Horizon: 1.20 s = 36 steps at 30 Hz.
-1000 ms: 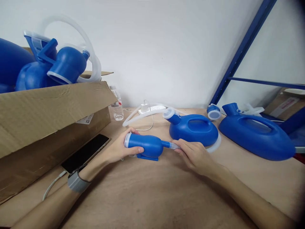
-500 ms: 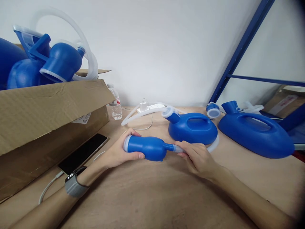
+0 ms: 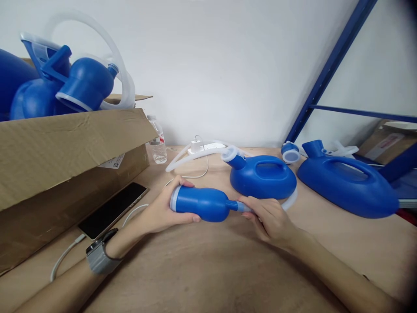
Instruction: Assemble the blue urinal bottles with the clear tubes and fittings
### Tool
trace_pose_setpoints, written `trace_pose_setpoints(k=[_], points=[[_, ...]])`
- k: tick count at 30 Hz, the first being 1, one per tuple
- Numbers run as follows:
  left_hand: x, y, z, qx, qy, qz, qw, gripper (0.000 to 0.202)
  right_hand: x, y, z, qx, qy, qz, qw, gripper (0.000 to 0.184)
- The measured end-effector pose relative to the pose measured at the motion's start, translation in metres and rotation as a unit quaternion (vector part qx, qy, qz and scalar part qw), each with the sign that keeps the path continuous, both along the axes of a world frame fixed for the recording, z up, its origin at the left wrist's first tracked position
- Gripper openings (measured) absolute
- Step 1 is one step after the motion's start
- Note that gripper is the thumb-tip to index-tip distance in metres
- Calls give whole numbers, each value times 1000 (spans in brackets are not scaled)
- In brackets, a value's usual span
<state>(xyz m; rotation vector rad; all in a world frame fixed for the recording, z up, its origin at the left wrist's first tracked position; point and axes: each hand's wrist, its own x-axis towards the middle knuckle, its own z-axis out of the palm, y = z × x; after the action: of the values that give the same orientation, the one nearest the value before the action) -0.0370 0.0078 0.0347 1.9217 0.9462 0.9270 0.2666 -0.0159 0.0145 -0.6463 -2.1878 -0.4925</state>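
Observation:
My left hand (image 3: 163, 208) wraps round the wide, white-rimmed end of a blue urinal funnel (image 3: 208, 204), which lies level above the table with its narrow spout to the right. Between thumb and fingers, my right hand (image 3: 270, 217) pinches the end of a clear hose (image 3: 243, 207) where it meets that spout. How far the hose sits over the spout cannot be made out exactly. The hose shows again behind my right hand. Just beyond stands a blue urinal bottle (image 3: 263, 191) with a handle and a clear-capped neck.
A second blue urinal bottle (image 3: 348, 191) lies at right, with a small blue funnel (image 3: 290, 152) behind it. At left, a cardboard box (image 3: 74, 152) holds more blue parts. A phone (image 3: 114, 211), a water bottle (image 3: 158, 141), a power strip (image 3: 208, 148) and a blue shelf frame (image 3: 329, 74) surround the table.
The funnel has turned slightly and shifted a little to the right and nearer me. More of its ribbed spout shows beside the hose end. Both hands keep their hold.

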Motion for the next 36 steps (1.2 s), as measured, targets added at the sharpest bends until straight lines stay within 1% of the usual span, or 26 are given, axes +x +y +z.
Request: trace_pose_setpoints(k=[4, 8, 11, 16, 23, 26, 31, 33, 36], points=[[-1, 1, -5, 26, -5, 1, 1000, 65, 0, -3, -1, -7, 7, -13, 1000, 25], [-2, 1, -10, 94, 9, 16, 995, 64, 0, -3, 1, -31, 5, -2, 1000, 27], [-2, -2, -10, 132, 22, 23, 991, 61, 1, -2, 3, -46, 3, 9, 999, 27], [-1, -6, -11, 164, 31, 31, 985, 60, 4, -3, 4, -59, 10, 21, 998, 29], [-3, -7, -12, 185, 33, 26, 982, 61, 2, -5, 6, -67, 6, 30, 997, 24], [-3, -9, -13, 208, 35, 24, 977, 62, 1, -5, 5, -82, 1, 32, 996, 23], [-5, -9, -22, 244, 22, 17, 969, 65, 3, -6, 4, -88, 5, 29, 996, 25], [-6, -9, -25, 270, 21, 11, 963, 67, 3, -7, 5, -96, 2, 29, 995, 24], [-7, -9, -24, 304, 41, 1, 952, 67, 2, -9, 8, -119, -8, 32, 992, 23]])
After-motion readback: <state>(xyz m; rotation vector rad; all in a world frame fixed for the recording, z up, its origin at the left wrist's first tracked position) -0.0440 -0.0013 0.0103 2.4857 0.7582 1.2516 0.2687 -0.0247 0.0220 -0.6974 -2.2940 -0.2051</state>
